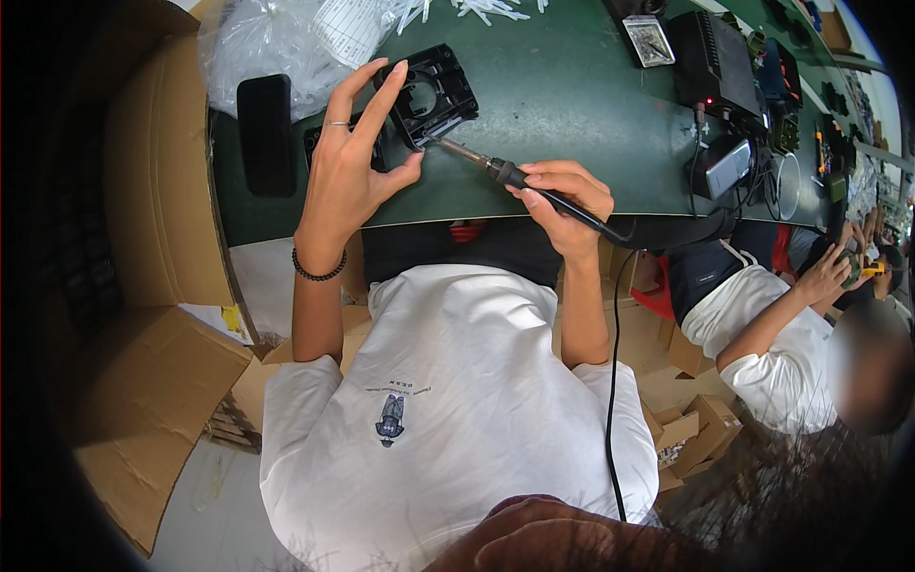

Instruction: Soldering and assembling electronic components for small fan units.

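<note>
Working over the green table, the left hand and right hand both grip: the left's fingers span the black housing; the right's pinch the soldering iron, its metal tip at the housing's near edge. Heating there seems the step; next calls for steadiness.

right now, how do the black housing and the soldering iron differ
The black housing is a broad, boxy frame with a round opening; the soldering iron is slim and pen-like. The housing looks black all over, while the iron has a bare metal shaft ahead of its handle. The left hand holds the housing; the right hand holds the iron. Both are largely black.
</note>
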Available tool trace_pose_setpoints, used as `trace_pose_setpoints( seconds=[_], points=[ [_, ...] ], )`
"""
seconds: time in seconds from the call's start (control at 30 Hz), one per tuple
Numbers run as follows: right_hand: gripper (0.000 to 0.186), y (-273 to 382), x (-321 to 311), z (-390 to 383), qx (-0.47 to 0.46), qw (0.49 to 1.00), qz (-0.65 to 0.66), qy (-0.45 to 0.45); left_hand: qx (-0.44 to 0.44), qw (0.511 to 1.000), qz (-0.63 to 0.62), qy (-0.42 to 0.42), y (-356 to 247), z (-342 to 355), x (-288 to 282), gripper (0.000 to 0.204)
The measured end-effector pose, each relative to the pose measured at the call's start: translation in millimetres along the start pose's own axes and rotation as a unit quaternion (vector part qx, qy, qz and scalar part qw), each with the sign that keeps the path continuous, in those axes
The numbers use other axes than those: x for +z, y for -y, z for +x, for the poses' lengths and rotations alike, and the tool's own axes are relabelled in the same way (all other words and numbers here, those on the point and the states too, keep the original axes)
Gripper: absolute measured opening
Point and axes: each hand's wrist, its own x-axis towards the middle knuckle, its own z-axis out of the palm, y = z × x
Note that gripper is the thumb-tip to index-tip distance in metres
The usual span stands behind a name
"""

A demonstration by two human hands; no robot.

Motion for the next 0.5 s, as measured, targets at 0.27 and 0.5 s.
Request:
trace_pose_setpoints(
  seconds=[0.27,0.5],
  points=[
    [0.016,-1,-3,-3,-0.007,1.000,0.002,0.001,-0.003,1.000,0.000,0.000,-3,1,0,0.088],
    [0.016,-15,7,-8,-0.012,0.930,0.093,-0.354,0.083,0.991,0.009,-0.100,-13,111,8,0.075]
  ],
)
